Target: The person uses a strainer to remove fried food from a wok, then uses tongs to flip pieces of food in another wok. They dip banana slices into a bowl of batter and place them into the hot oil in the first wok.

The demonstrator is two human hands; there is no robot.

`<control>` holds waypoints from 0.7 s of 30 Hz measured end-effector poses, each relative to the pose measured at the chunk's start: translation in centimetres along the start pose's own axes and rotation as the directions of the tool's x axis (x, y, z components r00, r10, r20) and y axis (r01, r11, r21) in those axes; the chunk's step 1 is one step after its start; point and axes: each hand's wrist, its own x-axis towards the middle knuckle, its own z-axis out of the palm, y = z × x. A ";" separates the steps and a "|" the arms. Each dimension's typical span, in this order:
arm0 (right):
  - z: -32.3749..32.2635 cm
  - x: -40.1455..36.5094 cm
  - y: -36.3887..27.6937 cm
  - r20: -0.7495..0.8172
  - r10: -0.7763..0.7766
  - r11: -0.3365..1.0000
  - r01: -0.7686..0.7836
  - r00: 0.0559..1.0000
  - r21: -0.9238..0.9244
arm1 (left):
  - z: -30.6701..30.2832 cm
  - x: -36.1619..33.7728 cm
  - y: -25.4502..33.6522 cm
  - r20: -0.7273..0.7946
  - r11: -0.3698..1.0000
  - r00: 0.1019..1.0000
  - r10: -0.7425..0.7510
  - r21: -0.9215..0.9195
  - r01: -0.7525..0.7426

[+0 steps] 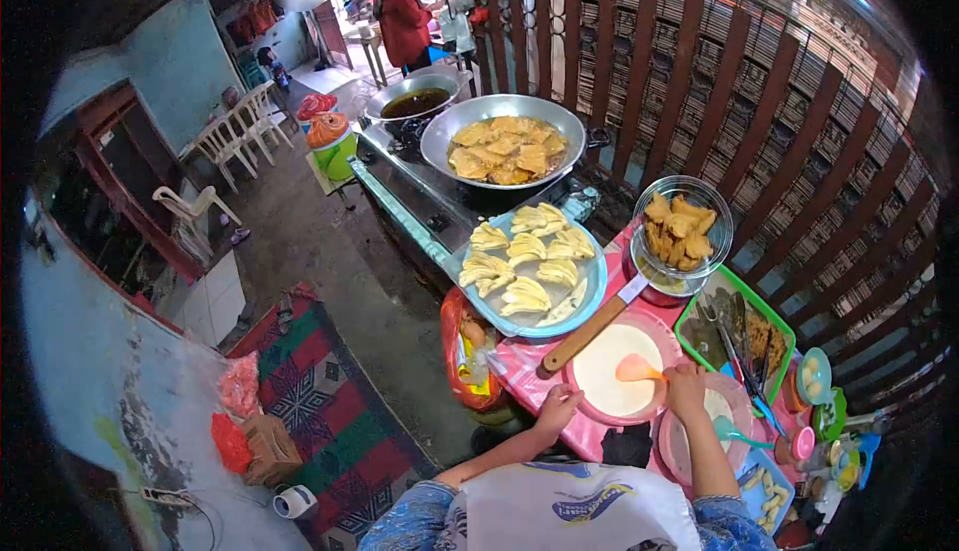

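The right hand [685, 389] has its grip closed around the handle of an orange ladle [635, 368], whose rounded head dips into a pink bowl [667, 339] of smooth, cream-coloured liquid [606, 391]. The left hand [559, 407] has its fingertips at the near left rim of this bowl; whether they pinch it, I cannot tell. The bowl sits on a desk [519, 359] covered in shiny pink plastic.

Just beside it, toward the right, a second pink bowl [675, 451] holds similar pale liquid and a teal spoon [741, 435]. Beyond that, a rectangular green tray [788, 328] carries metal tongs [726, 339] and brown, crumbly bits [761, 339]. A light-blue tray [751, 513] near the right forearm holds small, pale yellow, rounded pieces [772, 499].

Ahead of the hands, a round blue tray [544, 330] bears pale yellow pieces [525, 295] sliced into fans, laid apart in clusters. To its right, a round, see-through bowl [724, 213] is heaped with golden-brown fried chunks [681, 231]. A smooth wooden handle [595, 337] slants from below it across the first pink bowl's rim.

Farther off, a wide metal pan [434, 143] holds flat, golden pieces [504, 149] in oil; behind it, a smaller pan [377, 104] contains dark oil [415, 102].
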 end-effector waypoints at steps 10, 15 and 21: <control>-2.9 0.1 -1.8 0.064 -0.082 0.997 0.082 0.995 -0.004 | 2.4 0.5 -0.8 -0.057 0.970 0.997 -0.045 -0.240 0.030; -3.3 -0.2 -1.7 0.036 -0.110 0.993 0.109 0.993 0.035 | 2.9 -1.3 0.5 -0.010 0.935 0.996 -0.091 -0.344 0.082; -4.5 -0.7 -2.0 0.181 -0.127 0.991 0.116 0.975 0.071 | 1.5 -3.6 0.9 -0.042 0.945 0.992 -0.122 -0.312 0.104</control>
